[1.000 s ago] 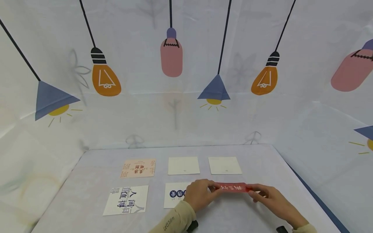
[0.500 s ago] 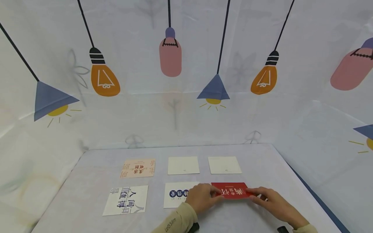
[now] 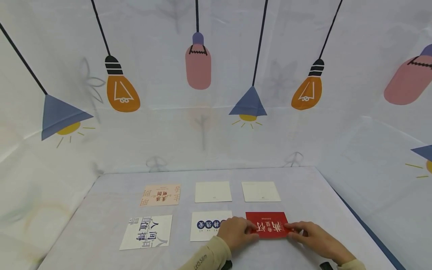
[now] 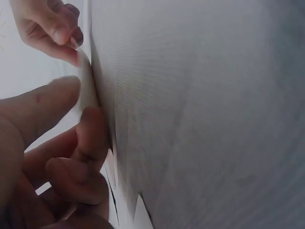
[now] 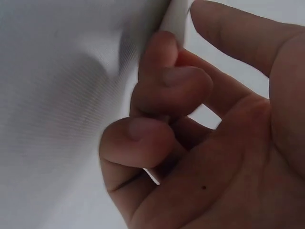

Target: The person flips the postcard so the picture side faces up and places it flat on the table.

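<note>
A red card [image 3: 269, 222] with white lettering lies nearly flat at or just above the white table, at the right end of the front row in the head view. My left hand [image 3: 235, 233] pinches its left edge between thumb and fingers. At the opposite edge, my right hand [image 3: 313, 237] holds it the same way. In the left wrist view, the card's pale underside [image 4: 87, 88] stretches between both hands. The right wrist view shows the other fingers [image 5: 143, 143] curled loosely near the table surface. A white card with blue circles [image 3: 204, 226] is partly covered by my left hand.
A white card with large blue characters [image 3: 146, 231] lies front left. Behind are a peach card [image 3: 161, 194] and two cream cards, a middle one [image 3: 213, 191] and a right one [image 3: 261, 191]. White curtain walls [image 3: 202, 142] with printed lamps enclose the table [image 3: 111, 210].
The red card has tilted down from a steep angle to nearly flat, so its printed face shows fully. Both hands have moved slightly toward me with it.
</note>
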